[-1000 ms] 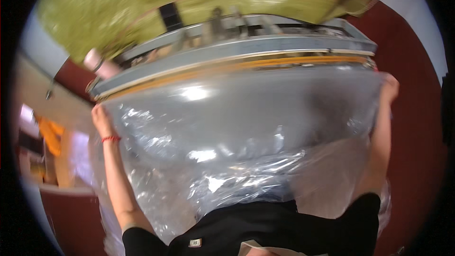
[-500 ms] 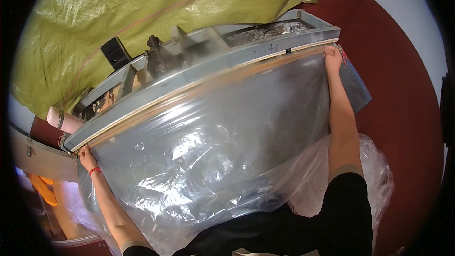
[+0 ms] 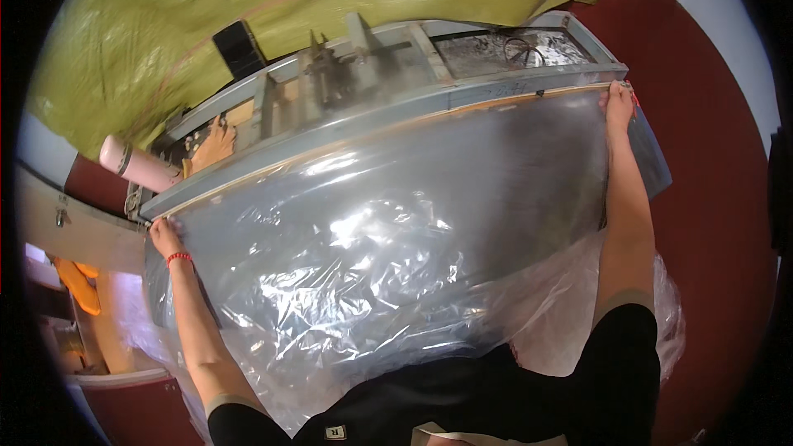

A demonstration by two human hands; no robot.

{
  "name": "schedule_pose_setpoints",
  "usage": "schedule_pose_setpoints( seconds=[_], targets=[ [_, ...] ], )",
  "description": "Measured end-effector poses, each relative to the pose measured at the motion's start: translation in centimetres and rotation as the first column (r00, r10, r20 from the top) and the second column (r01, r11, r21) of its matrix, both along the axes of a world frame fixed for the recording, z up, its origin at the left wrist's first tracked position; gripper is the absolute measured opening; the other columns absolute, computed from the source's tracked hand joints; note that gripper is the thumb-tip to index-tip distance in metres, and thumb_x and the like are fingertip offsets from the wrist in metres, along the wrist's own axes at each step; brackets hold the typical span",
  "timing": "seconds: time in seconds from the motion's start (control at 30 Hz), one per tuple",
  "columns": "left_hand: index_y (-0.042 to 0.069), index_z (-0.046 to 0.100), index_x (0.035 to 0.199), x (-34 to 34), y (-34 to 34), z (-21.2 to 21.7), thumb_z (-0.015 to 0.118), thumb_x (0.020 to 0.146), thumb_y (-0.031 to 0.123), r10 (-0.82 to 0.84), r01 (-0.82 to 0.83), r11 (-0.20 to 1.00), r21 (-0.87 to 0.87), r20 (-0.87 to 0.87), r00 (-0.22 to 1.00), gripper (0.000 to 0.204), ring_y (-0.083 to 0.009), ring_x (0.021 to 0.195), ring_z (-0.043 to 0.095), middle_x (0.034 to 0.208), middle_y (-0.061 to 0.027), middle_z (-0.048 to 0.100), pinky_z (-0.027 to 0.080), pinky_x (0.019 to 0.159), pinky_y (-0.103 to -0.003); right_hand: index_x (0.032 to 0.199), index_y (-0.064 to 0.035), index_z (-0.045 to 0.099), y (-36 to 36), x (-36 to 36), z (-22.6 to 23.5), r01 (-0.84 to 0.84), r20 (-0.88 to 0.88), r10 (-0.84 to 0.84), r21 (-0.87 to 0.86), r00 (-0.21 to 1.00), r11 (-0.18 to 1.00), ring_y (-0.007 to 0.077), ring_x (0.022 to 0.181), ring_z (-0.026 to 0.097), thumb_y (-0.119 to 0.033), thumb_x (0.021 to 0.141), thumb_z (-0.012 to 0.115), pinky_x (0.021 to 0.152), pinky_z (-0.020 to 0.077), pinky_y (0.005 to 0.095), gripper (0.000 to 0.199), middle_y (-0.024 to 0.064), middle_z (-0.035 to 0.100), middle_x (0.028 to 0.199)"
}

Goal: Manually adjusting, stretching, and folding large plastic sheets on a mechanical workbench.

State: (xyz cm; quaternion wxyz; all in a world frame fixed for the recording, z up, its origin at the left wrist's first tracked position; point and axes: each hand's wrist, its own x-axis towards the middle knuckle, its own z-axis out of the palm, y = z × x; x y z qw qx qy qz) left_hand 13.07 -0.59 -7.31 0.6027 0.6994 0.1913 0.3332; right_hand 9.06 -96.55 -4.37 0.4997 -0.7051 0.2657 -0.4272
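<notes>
A wide sheet of clear plastic film (image 3: pixel 388 223) spreads over a grey surface in front of me. Its far edge runs along a long grey metal frame (image 3: pixel 347 128) with a pale strip on its near side. My left hand (image 3: pixel 167 237), a red bead bracelet at the wrist, is closed on the film's left corner, close to the frame's left end. At the far right end, my right hand (image 3: pixel 617 107) pinches the other corner of the film against the strip. Both arms are stretched wide apart. Fingertips of both hands are partly hidden.
Beyond the frame lies a yellow-green woven sheet (image 3: pixel 314 0). A black phone (image 3: pixel 239 49) and a pink bottle (image 3: pixel 139 163) stand by the frame. A tan glove-like thing (image 3: pixel 213 147) lies inside it. Dark red floor (image 3: pixel 702 281) shows at right, orange cloth (image 3: pixel 78 285) at left.
The film's far edge now lies closer to the frame's pale strip, covering more of the brown band there. Both hands stay closed on its corners. The whole view has shifted slightly.
</notes>
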Motion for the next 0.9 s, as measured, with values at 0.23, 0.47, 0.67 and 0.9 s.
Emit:
schedule_pose_setpoints(
  seconds=[0.23, 0.47, 0.67, 0.9],
  targets=[
    [0.007, 0.055, 0.086, -6.6, -3.8, 6.4, 0.052, 0.081, 0.006, -0.239, 0.240, 0.956, 0.166, -0.027, 0.971, 0.006, -0.0051, 0.060, 0.045, 0.069, 0.0030, 0.050, 0.034, 0.052, -0.016, 0.093, 0.0009, 0.063, 1.6, -6.3, 4.3, -0.007, -0.164, -0.018, -0.147, 0.986, 0.989, 0.0098, 0.075, 0.056, -0.021, 0.077, 0.062, 0.069, 0.0434, 0.0225, 0.028, 0.0040, 0.063, 0.086],
    [0.005, 0.053, 0.081, -17.4, -11.7, 12.8, 0.052, 0.078, 0.003, -0.483, 0.479, 0.875, 0.070, 0.049, 0.874, 0.004, -0.0084, 0.070, 0.050, 0.077, -0.0001, 0.054, 0.039, 0.065, -0.021, 0.093, 0.0005, 0.062, 1.5, -12.9, 6.7, 0.303, -0.060, -0.470, -0.690, 0.881, 0.657, 0.0215, 0.085, 0.059, -0.021, 0.080, 0.057, 0.077, 0.0438, 0.0295, 0.026, 0.0141, 0.063, 0.091],
    [0.005, 0.052, 0.081, -23.2, -12.7, 14.4, 0.053, 0.077, 0.001, -0.505, 0.505, 0.863, 0.001, 0.058, 0.861, 0.006, -0.0101, 0.079, 0.051, 0.083, -0.0013, 0.055, 0.040, 0.073, -0.023, 0.100, -0.0058, 0.058, 38.0, -9.1, 13.9, -0.584, -0.201, 0.566, -0.479, 0.800, 0.655, 0.0174, 0.094, 0.053, -0.014, 0.079, 0.057, 0.082, 0.0415, 0.0285, 0.023, 0.0076, 0.057, 0.102],
    [0.001, 0.052, 0.089, -26.5, -14.1, 17.0, 0.060, 0.077, 0.003, -0.491, 0.482, 0.717, 0.504, -0.125, 0.862, 0.015, -0.0106, 0.076, 0.049, 0.081, -0.0018, 0.051, 0.040, 0.072, -0.023, 0.090, -0.0021, 0.058, 58.5, -8.0, 9.2, -0.692, -0.197, 0.945, -0.721, 0.262, 0.042, 0.0205, 0.086, 0.054, -0.023, 0.071, 0.066, 0.073, 0.0423, 0.0318, 0.030, 0.0093, 0.058, 0.092]
  ],
)
